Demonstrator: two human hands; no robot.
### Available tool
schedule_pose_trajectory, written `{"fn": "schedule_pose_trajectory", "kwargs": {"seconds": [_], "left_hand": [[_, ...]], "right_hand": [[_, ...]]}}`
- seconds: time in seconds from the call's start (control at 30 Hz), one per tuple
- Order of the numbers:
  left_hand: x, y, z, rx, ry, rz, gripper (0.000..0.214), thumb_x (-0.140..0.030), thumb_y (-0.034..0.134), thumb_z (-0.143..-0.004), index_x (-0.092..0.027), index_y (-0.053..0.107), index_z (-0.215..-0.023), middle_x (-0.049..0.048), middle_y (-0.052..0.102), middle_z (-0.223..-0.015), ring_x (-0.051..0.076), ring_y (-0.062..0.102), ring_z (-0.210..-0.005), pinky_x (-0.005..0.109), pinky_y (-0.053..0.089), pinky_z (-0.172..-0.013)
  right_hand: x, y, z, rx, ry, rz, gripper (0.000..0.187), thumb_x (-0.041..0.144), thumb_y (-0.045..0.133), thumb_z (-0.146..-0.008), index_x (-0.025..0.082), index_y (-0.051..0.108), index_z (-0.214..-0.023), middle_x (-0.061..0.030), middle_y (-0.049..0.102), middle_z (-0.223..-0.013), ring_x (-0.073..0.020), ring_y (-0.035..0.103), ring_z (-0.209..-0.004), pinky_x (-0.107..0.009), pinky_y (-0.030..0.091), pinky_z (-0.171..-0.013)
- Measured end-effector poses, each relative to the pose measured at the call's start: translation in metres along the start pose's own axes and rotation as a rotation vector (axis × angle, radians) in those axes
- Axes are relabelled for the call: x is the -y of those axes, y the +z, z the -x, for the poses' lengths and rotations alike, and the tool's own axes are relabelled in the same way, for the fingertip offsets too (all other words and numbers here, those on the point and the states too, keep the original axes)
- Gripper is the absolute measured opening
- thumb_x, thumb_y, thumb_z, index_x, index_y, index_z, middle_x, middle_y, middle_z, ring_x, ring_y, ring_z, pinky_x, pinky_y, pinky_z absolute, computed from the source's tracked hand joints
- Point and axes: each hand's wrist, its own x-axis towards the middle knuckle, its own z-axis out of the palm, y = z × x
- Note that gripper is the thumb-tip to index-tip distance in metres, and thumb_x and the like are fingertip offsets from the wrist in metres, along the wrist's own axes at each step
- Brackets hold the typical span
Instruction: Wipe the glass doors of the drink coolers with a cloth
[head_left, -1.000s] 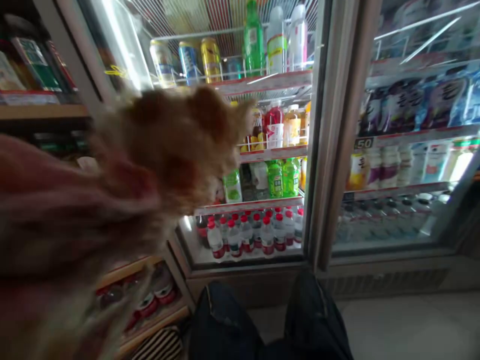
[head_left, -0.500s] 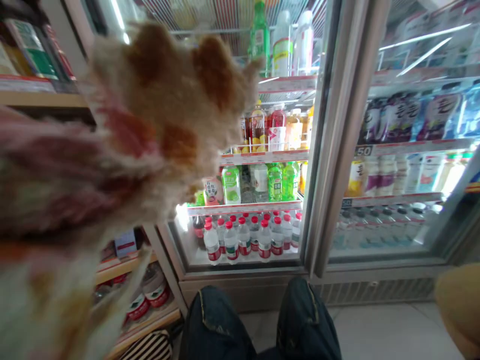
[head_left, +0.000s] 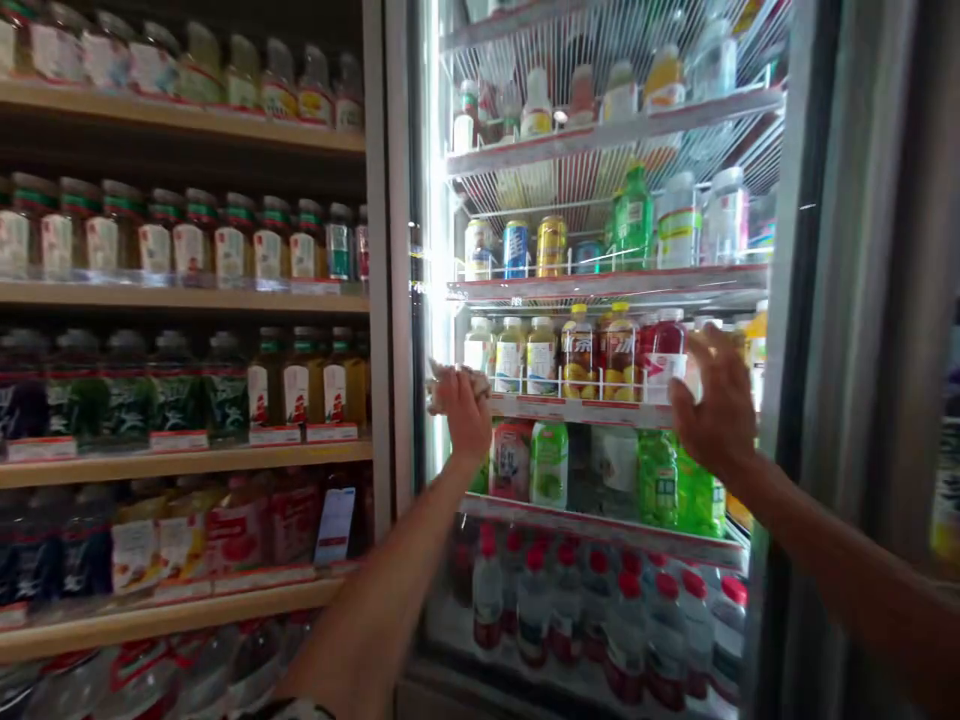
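My left hand [head_left: 466, 412] reaches forward to the left side of the lit drinks fridge. Its fingers are closed round a crumpled, light cloth [head_left: 439, 388] with darker patches. The cloth is at the glass door [head_left: 517, 455], near the frame. To the right, my right hand [head_left: 716, 405] is raised with its fingers apart and nothing in it. It is in front of a red drink bottle [head_left: 666, 345]; whether the fingertips touch the glass I cannot tell.
Wooden shelves [head_left: 187, 295] with rows of bottles stand on the left, and a phone [head_left: 335, 525] leans on a lower one. Inside the fridge are cans [head_left: 551, 247], green bottles [head_left: 660, 480] and red-capped water bottles [head_left: 534, 605]. A metal frame [head_left: 862, 300] runs down the right.
The view has swung up and left, bringing the wooden shelves in and taking my knees out. The cloth has gone from close before the camera to the fridge door. Both hands now show.
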Motion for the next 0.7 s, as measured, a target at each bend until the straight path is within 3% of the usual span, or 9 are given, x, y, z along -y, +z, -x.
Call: {"fn": "schedule_pose_trajectory", "kwargs": {"seconds": [0.07,0.13,0.23,0.37,0.43,0.5,0.57,0.63,0.7], "left_hand": [[-0.025,0.028,0.021,0.037,0.110,0.047,0.042,-0.017,0.031,-0.088,-0.007,0.034,-0.129,0.0196,0.037,-0.139,0.025,0.023,-0.137,0.047,0.017,-0.113],[-0.042,0.043,0.032,0.132,0.281,0.113,0.039,-0.022,0.041,-0.085,-0.023,0.045,-0.124,0.0042,0.050,-0.133,0.016,0.036,-0.131,0.035,0.026,-0.111],[-0.027,0.039,0.027,0.178,0.361,0.164,0.039,-0.021,0.045,-0.084,-0.035,0.049,-0.120,-0.0050,0.053,-0.129,0.012,0.040,-0.127,0.029,0.029,-0.110],[0.025,0.021,0.008,-0.073,-0.046,0.118,0.048,-0.021,0.031,-0.090,-0.009,0.028,-0.136,0.0191,0.011,-0.150,0.030,-0.007,-0.139,0.061,-0.005,-0.109],[0.027,0.020,0.007,-0.128,-0.189,0.125,0.051,-0.020,0.028,-0.090,-0.004,0.020,-0.138,0.0233,0.000,-0.150,0.032,-0.017,-0.137,0.065,-0.013,-0.104],[0.008,0.025,0.008,-0.065,-0.170,0.168,0.049,-0.021,0.037,-0.087,-0.009,0.032,-0.135,0.0195,0.015,-0.149,0.031,-0.002,-0.140,0.060,-0.004,-0.109],[-0.019,0.030,0.006,0.080,-0.095,0.306,0.042,-0.022,0.051,-0.080,-0.021,0.051,-0.121,0.0086,0.042,-0.139,0.024,0.025,-0.136,0.048,0.011,-0.114],[-0.041,0.029,0.000,0.220,-0.130,0.579,0.035,-0.021,0.058,-0.073,-0.026,0.061,-0.107,0.0028,0.055,-0.127,0.021,0.040,-0.128,0.042,0.019,-0.114],[-0.055,0.025,-0.007,0.252,-0.251,0.797,0.031,-0.023,0.057,-0.073,-0.025,0.063,-0.104,0.0031,0.059,-0.122,0.021,0.045,-0.123,0.041,0.026,-0.111]], "right_hand": [[-0.015,0.029,0.024,0.095,-0.066,0.167,0.048,0.029,0.040,-0.089,0.021,0.037,-0.136,-0.0125,0.032,-0.145,-0.0286,0.027,-0.135,-0.052,0.023,-0.108],[-0.027,0.047,0.045,0.139,-0.082,0.250,0.050,0.027,0.042,-0.087,0.025,0.035,-0.137,-0.0084,0.028,-0.148,-0.0275,0.023,-0.137,-0.052,0.017,-0.110],[-0.033,0.052,0.057,0.135,-0.104,0.283,0.053,0.026,0.043,-0.086,0.028,0.032,-0.138,-0.0049,0.024,-0.150,-0.0251,0.021,-0.138,-0.049,0.014,-0.111],[-0.028,0.048,0.051,0.129,-0.123,0.312,0.053,0.024,0.044,-0.085,0.025,0.033,-0.137,-0.0071,0.023,-0.150,-0.0257,0.018,-0.139,-0.049,0.015,-0.110],[-0.026,0.048,0.049,0.136,-0.114,0.320,0.053,0.024,0.045,-0.084,0.024,0.034,-0.136,-0.0080,0.023,-0.150,-0.0264,0.017,-0.139,-0.050,0.015,-0.110],[-0.028,0.049,0.050,0.143,-0.103,0.309,0.052,0.024,0.044,-0.084,0.024,0.035,-0.135,-0.0078,0.022,-0.150,-0.0264,0.017,-0.139,-0.051,0.014,-0.110],[-0.030,0.050,0.052,0.149,-0.096,0.281,0.050,0.024,0.044,-0.085,0.024,0.037,-0.134,-0.0073,0.024,-0.150,-0.0263,0.017,-0.139,-0.051,0.014,-0.110],[-0.027,0.049,0.052,0.147,-0.063,0.223,0.046,0.024,0.044,-0.085,0.024,0.041,-0.131,-0.0068,0.027,-0.149,-0.0265,0.019,-0.139,-0.052,0.014,-0.110],[-0.013,0.047,0.051,0.131,0.018,0.077,0.042,0.026,0.043,-0.086,0.025,0.046,-0.127,-0.0070,0.032,-0.146,-0.0259,0.023,-0.137,-0.052,0.017,-0.110]]}}
